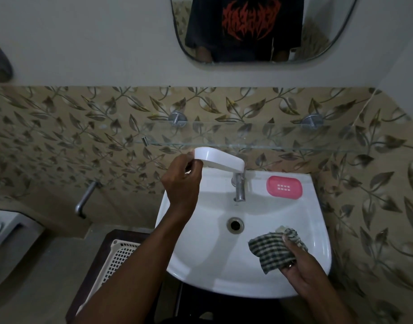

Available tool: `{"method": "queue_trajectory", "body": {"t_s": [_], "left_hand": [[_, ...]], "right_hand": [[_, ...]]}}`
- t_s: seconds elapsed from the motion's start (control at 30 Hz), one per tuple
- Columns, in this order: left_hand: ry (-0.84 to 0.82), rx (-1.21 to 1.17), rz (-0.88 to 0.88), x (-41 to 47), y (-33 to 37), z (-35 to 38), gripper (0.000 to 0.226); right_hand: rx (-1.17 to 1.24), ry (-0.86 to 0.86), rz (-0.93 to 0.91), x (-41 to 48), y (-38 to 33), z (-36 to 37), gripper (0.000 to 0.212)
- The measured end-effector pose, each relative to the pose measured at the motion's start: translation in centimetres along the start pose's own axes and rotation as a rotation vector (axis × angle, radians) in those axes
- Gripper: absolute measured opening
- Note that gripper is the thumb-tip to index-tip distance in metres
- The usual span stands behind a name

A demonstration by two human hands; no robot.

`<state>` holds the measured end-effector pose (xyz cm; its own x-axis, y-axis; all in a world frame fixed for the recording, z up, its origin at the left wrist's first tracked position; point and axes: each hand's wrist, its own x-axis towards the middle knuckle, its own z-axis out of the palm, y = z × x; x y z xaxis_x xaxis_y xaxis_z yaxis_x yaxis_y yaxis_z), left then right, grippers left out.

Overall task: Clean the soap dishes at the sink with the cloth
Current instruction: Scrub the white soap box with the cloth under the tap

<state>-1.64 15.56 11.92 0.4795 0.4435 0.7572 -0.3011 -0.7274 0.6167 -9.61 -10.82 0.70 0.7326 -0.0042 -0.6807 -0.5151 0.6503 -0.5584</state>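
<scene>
My left hand [182, 181] grips the left end of a white soap dish [220, 159] and holds it in the air above the tap, just under the glass shelf. A pink soap dish [284, 187] lies on the back right ledge of the white sink [214, 258]. My right hand [299, 263] holds a green-and-white checked cloth [269, 250] over the front right part of the basin.
A chrome tap [239, 188] stands at the back of the sink, with the drain [235, 225] below it. A glass shelf [259, 136] runs along the tiled wall. A white plastic basket [116, 258] sits left of the sink. A mirror [259, 31] hangs above.
</scene>
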Motion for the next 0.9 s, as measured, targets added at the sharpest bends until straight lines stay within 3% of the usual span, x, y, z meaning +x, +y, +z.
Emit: {"method": "queue_trajectory", "body": {"t_s": [0.17, 0.33, 0.43, 0.57, 0.7, 0.9], "left_hand": [[-0.135, 0.114, -0.053, -2.5, -1.8, -0.7, 0.015], [-0.448, 0.296, -0.331, -5.7, -3.5, -1.0, 0.021], [-0.575, 0.331, -0.420, -5.9, -3.0, -1.0, 0.013], [-0.697, 0.346, -0.468, -5.4, -2.7, -0.6, 0.004], [-0.774, 0.062, -0.572, -4.6, -3.9, -0.8, 0.010], [-0.784, -0.518, -0.971, -5.3, -3.8, -0.7, 0.031]], "right_hand": [[-0.091, 0.004, -0.031, 0.3, 0.5, 0.2, 0.032], [-0.671, 0.125, -0.290, 0.3, 0.6, 2.2, 0.033], [-0.899, 0.020, -0.346, -0.3, -0.3, 4.7, 0.029], [-0.889, -0.153, -0.241, -1.1, -1.2, 7.5, 0.032], [-0.813, -0.121, -0.186, -1.8, -1.3, 8.3, 0.034], [-0.687, -0.122, -0.083, -2.9, 0.4, 9.8, 0.029]]}}
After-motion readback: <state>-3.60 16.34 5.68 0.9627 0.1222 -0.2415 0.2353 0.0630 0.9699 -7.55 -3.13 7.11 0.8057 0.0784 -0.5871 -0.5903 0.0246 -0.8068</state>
